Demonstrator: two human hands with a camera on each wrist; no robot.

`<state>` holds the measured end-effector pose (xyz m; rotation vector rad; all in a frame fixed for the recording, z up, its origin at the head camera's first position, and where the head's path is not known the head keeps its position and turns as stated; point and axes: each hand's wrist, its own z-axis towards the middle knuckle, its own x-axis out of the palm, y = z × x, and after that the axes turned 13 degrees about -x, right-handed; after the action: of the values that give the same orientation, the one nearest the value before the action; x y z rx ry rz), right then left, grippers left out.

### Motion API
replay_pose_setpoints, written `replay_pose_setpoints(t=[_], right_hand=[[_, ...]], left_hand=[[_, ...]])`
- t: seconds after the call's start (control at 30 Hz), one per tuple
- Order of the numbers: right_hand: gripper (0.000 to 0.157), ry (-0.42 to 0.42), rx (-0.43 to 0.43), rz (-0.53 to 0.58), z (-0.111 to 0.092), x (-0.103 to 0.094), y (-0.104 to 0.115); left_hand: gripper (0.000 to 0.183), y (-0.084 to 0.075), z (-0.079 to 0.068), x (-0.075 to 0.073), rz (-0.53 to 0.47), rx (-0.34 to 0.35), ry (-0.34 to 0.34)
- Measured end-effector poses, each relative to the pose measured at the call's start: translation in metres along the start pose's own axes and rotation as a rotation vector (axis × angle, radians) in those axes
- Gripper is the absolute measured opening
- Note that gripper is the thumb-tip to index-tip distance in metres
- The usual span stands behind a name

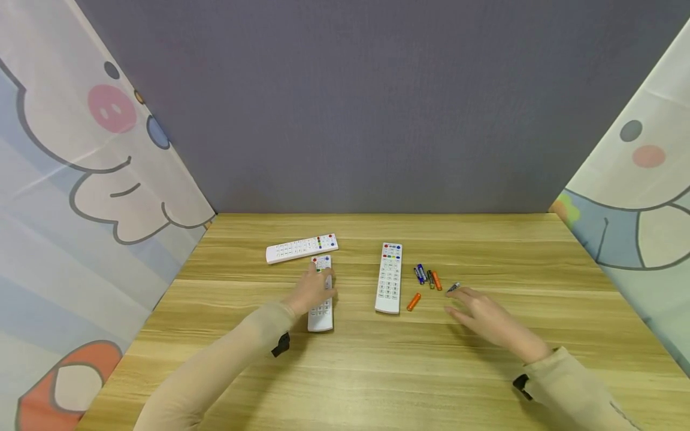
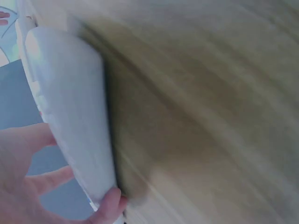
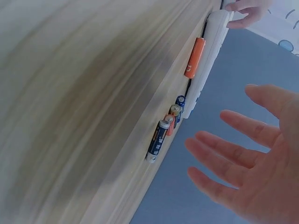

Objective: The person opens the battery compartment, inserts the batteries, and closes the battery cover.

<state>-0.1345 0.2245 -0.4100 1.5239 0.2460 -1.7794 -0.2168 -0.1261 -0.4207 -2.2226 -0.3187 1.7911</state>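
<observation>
My left hand (image 1: 312,290) lies over a white remote control (image 1: 320,323) in the head view. In the left wrist view, one fingertip (image 2: 111,203) presses the side of this remote control (image 2: 77,93), while other fingers reach over its button face. To the right, my right hand (image 1: 485,317) is near a dark battery (image 1: 454,287) that lies on the table. Its fingers (image 3: 224,163) are spread and hold nothing in the right wrist view; the dark battery (image 3: 158,141) lies apart from them.
A second white remote control (image 1: 389,278) lies upright in the middle of the wooden table (image 1: 345,383). A third remote control (image 1: 302,248) lies crosswise behind the left hand. Several blue, dark and orange batteries (image 1: 436,280) lie grouped, with one orange battery (image 1: 413,301) nearer the front.
</observation>
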Motion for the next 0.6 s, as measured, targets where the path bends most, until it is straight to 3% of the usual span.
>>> replay_pose_setpoints(t=[0.2,0.4,0.6], right_hand=[[0.036,0.017,0.002,0.011,0.003,0.000,0.003],[0.035,0.002,-0.025,0.019,0.005,0.002,0.006],[0.034,-0.006,-0.041,0.033,0.008,0.004,0.012]], left_hand=[[0.047,-0.002,-0.001,-0.005,-0.021,-0.068,0.039],[0.047,0.002,0.001,-0.009,-0.058,-0.079,0.060],[0.046,0.011,0.005,-0.014,-0.261,-0.076,0.089]])
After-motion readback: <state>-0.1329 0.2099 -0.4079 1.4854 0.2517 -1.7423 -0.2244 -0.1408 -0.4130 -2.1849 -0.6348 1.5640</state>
